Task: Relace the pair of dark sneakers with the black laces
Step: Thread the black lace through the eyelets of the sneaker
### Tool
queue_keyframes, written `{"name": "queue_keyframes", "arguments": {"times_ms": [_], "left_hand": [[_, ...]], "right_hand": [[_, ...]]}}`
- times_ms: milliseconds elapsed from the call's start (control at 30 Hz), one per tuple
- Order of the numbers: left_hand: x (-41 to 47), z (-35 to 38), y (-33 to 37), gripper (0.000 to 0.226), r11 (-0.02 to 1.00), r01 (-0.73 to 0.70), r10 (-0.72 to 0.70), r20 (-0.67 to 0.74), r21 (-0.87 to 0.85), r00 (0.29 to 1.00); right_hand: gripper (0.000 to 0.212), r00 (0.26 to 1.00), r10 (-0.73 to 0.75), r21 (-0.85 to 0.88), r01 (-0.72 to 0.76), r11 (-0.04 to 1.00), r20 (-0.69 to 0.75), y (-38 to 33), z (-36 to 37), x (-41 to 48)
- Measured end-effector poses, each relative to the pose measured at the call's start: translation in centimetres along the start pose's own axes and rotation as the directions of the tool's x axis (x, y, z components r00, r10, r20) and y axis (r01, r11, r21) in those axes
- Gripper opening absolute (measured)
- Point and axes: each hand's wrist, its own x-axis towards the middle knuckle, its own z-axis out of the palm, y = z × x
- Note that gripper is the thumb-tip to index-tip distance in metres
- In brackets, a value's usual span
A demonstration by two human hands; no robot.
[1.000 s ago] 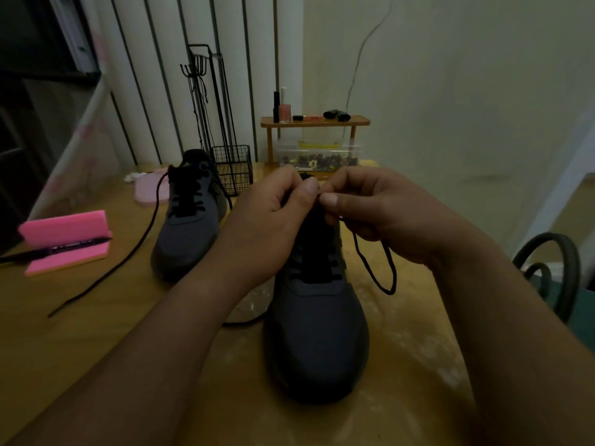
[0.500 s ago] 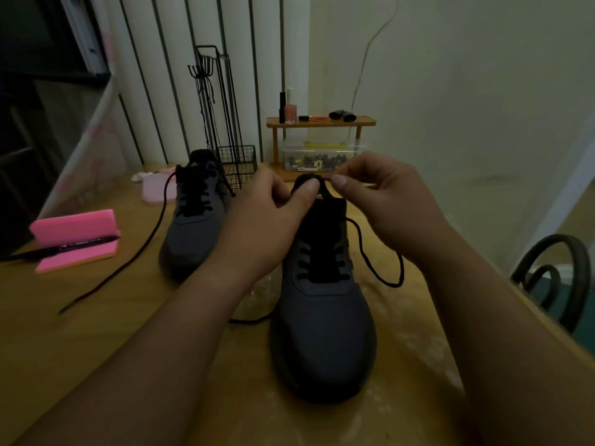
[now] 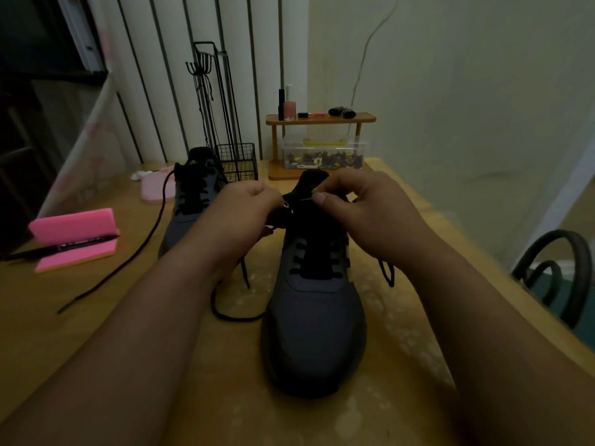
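Note:
A dark grey sneaker (image 3: 315, 323) stands toe toward me in the middle of the wooden table (image 3: 96, 317). Its black lace (image 3: 231, 312) crosses the lower eyelets and trails loose on both sides. My left hand (image 3: 244, 210) grips the left top edge of the shoe by an eyelet. My right hand (image 3: 363, 204) pinches the lace end at the tongue. The second dark sneaker (image 3: 193, 204) stands behind on the left, laced, with a long lace (image 3: 128, 262) trailing over the table.
A pink foam block (image 3: 74, 236) with a black pen lies at the left. Behind stand a wire basket (image 3: 238, 162), a pink dish (image 3: 157, 188) and a small wooden shelf (image 3: 322, 119) over a clear box. A chair back (image 3: 560, 275) curves at the right edge.
My hands came down from above the tongue to the top eyelets. The left hand moved left and lower on the shoe. The loose lace loop on the right dropped and shortened.

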Motion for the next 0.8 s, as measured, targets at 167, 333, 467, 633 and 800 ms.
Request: {"name": "queue_keyframes", "arguments": {"times_ms": [167,333,467,633,800], "left_hand": [[0.2,-0.5,-0.3,0.021,0.999,-0.015,0.018,0.068,-0.047,0.998],[0.2,-0.8,-0.5,0.019,0.998,-0.053,0.055,0.086,-0.024,0.995],[0.2,-0.7,-0.6,0.020,0.997,-0.066,0.069,0.081,-0.033,0.994],[0.0,-0.4,-0.5,0.019,0.996,-0.075,0.078,0.064,-0.043,0.995],[0.1,-0.2,-0.5,0.020,0.994,-0.106,0.106,0.042,-0.009,0.993]], "right_hand": [[0.010,1.000,-0.025,0.004,0.025,1.000,-0.014,-0.3,0.2,-0.1],[0.010,1.000,-0.023,-0.029,0.023,0.999,-0.009,-0.4,0.4,-0.1],[0.010,1.000,-0.018,-0.016,0.018,1.000,-0.009,-0.3,0.4,-0.1],[0.007,0.999,-0.031,-0.055,0.029,0.998,-0.042,-0.4,1.1,-0.1],[0.010,0.997,-0.034,-0.122,0.025,0.992,-0.071,-0.3,1.7,0.0]]}}
